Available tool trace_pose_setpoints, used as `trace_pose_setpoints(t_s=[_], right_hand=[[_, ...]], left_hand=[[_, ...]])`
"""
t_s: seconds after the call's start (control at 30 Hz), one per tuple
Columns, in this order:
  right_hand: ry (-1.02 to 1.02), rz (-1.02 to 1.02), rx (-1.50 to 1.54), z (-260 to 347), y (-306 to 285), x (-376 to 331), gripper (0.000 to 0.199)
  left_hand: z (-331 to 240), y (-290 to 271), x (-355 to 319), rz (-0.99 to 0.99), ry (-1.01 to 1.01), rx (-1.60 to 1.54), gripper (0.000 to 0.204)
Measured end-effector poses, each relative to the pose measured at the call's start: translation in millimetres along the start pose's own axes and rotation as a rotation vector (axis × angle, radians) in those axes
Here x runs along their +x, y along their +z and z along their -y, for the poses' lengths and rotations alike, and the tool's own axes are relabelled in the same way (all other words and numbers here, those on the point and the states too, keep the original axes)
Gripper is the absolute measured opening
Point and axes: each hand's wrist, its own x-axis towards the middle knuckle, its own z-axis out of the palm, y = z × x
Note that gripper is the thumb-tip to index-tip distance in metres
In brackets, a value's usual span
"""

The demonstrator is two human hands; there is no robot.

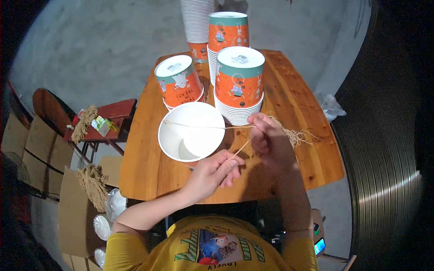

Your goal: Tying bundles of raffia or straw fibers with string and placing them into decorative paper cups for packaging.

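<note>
Currently, a thin tan cord [199, 127] is stretched across the mouth of a single open white bucket [168, 142], which is stood mouth up left of the middle of the wooden table [144, 178], toward the near edge. From the left of the bucket's mouth the cord is led to the right hand [266, 140], then bent down to the left hand [217, 170]; how it is fastened at the bucket cannot be told. It is pinched between thumb and forefinger of the left hand, above the near edge, and held at the curled fingers of the right, which is raised farther in. The hands are kept near each other but apart.

Behind the bucket, four stacks of orange printed buckets are counted: a left stack [181, 86], a front right stack [239, 83], a rear stack [229, 34] and a tall stack [199, 22] by the far edge. By the right edge, one loose cord pile [296, 137] is spread.

Beyond, the table is backed by a grey wall [126, 49]. Off its left edge, one cord bundle [85, 124] is laid on a red bench [122, 108], another cord bundle [92, 185] by a carton [72, 212].
</note>
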Motion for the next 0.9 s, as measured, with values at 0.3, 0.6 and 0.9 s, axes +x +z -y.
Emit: trace_pose_setpoints(t_s=[0.3,0.6,0.9], right_hand=[[0.037,0.012,-0.040,-19,-18,15,0.017],[-0.285,0.176,-0.599,-47,-28,-7,0.022],[-0.048,0.186,-0.422,-51,-2,-27,0.018]], left_hand=[[6,-5,-9,-0.017,0.007,0.199,0.032],[-18,-8,6,0.096,-0.001,0.956,0.033],[-39,-16,7,0.135,-0.093,0.974,0.033]])
